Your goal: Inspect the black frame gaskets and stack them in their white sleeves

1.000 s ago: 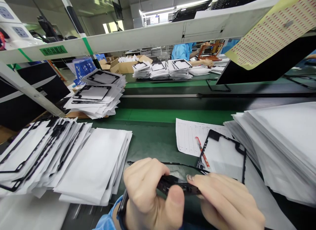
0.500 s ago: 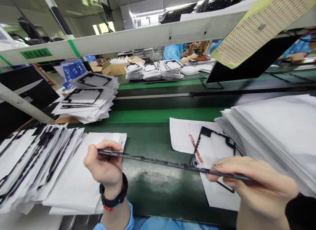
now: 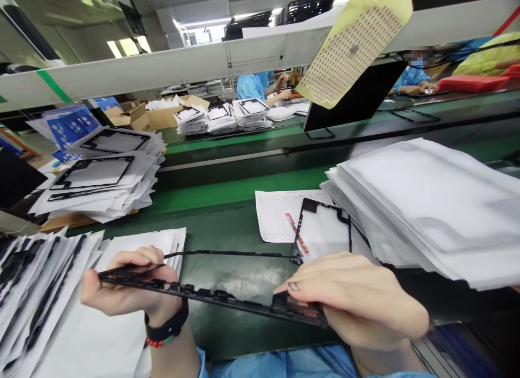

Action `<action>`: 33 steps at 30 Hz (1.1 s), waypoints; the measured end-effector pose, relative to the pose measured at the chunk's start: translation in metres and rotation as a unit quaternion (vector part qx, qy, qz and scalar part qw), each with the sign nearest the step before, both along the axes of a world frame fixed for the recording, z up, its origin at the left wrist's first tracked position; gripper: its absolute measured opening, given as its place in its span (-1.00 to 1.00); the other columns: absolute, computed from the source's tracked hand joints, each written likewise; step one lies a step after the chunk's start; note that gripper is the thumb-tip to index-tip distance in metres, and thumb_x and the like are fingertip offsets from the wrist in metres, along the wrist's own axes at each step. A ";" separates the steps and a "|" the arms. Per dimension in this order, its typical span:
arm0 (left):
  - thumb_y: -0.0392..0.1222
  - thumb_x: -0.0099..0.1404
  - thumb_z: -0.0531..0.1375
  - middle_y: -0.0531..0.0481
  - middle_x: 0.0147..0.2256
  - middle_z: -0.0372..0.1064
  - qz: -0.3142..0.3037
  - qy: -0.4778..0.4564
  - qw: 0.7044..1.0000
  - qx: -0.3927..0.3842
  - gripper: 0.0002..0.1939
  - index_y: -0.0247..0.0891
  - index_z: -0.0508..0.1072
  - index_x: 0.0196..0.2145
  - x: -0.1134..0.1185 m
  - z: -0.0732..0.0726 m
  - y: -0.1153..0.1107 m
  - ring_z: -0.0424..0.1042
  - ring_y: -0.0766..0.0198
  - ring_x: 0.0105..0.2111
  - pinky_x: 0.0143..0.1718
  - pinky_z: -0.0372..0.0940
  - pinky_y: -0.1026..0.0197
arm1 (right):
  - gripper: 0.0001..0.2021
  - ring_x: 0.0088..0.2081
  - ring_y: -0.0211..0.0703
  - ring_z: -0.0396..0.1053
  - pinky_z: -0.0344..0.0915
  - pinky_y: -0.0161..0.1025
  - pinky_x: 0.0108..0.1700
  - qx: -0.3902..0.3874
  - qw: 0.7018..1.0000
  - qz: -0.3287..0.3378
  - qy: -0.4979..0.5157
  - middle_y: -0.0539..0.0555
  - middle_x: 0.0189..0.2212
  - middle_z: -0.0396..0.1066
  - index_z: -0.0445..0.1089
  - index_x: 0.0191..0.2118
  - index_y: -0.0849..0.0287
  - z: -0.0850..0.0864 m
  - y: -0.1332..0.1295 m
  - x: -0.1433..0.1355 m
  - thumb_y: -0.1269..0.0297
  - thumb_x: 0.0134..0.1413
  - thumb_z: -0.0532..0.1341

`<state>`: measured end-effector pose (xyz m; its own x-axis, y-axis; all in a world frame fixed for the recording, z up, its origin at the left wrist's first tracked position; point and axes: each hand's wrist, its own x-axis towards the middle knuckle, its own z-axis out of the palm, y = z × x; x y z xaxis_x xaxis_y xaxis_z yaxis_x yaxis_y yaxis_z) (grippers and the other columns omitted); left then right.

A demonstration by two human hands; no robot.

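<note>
A thin black rectangular frame (image 3: 221, 298) is held nearly edge-on above the green bench, its opening facing up. My left hand (image 3: 132, 286), with a dark wristband and red beads, grips its left end between thumb and fingers. On the right end, my right hand (image 3: 353, 299) is closed, fingers on top and thumb hidden beneath. Beyond the right hand, a second black frame (image 3: 310, 206) lies on a white sheet. A red pen (image 3: 298, 234) rests beside it on a printed paper (image 3: 270, 215).
Left of me are white sheets (image 3: 93, 334) and leaning sheets interleaved with black frames (image 3: 49, 291). A tall stack of white sheets (image 3: 418, 204) stands at right. Further back are a pile of framed sheets (image 3: 97, 191), a crossbar (image 3: 195, 64) and co-workers in blue (image 3: 249, 87).
My view has swung to the right. The held frame has tilted from edge-on so its opening and far rail show. Both hands still grip its ends.
</note>
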<state>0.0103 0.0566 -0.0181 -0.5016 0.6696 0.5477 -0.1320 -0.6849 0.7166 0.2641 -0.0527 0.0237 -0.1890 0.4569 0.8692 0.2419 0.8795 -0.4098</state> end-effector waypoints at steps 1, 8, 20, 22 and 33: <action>0.13 0.23 0.04 0.09 -0.79 0.01 -0.005 -0.002 1.000 -0.005 -0.56 -0.21 0.29 -0.65 -0.001 -0.002 0.001 0.11 0.32 -0.77 -0.70 -0.04 0.21 | -0.74 -0.24 -0.14 0.55 0.55 -0.31 -0.20 0.003 1.000 0.002 -0.005 0.14 -0.29 0.54 0.46 -0.03 0.38 0.000 0.000 -0.001 0.65 0.20 0.19; 0.11 0.28 -0.14 0.09 -0.74 0.05 0.024 0.058 0.997 -0.052 -0.55 -0.21 0.22 -0.60 -0.005 -0.002 -0.008 0.11 0.36 -0.73 -0.64 0.03 0.22 | -0.81 -0.22 -0.16 0.55 0.52 -0.33 -0.12 0.002 0.999 0.016 -0.029 0.14 -0.29 0.55 0.45 -0.05 0.37 0.000 0.002 -0.002 0.58 0.24 0.21; 0.21 0.33 0.02 -0.15 -0.29 0.50 0.066 0.194 0.971 -0.123 -0.44 -0.38 0.49 -0.14 0.007 0.002 0.012 0.48 0.18 -0.31 -0.29 0.39 0.16 | -0.63 -0.67 -0.36 -0.11 0.02 -0.37 -0.56 -0.372 0.908 0.179 0.070 -0.14 -0.67 -0.06 0.34 -0.26 0.26 -0.010 0.017 0.003 0.13 0.44 -0.07; 0.13 0.25 0.22 -0.28 0.23 0.17 0.105 0.248 0.947 -0.175 -0.25 -0.31 0.19 0.27 0.016 -0.005 0.006 0.25 0.02 0.19 0.22 0.18 0.01 | -0.66 -0.70 -0.38 -0.22 0.10 -0.38 -0.54 -0.406 0.855 0.239 0.216 -0.19 -0.68 -0.13 0.30 -0.27 0.25 -0.015 0.027 0.006 0.12 0.41 -0.05; -0.24 0.34 0.21 0.23 -0.69 0.06 -0.423 -0.227 0.742 -0.468 -0.86 -0.41 0.39 -0.30 0.037 0.011 -0.021 0.08 0.60 -0.78 -0.78 0.00 0.61 | -0.84 0.00 -0.30 0.46 0.39 -0.37 0.04 -0.395 0.759 0.366 0.367 0.16 -0.03 0.47 0.23 -0.04 0.15 -0.014 0.033 -0.005 0.23 0.42 -0.01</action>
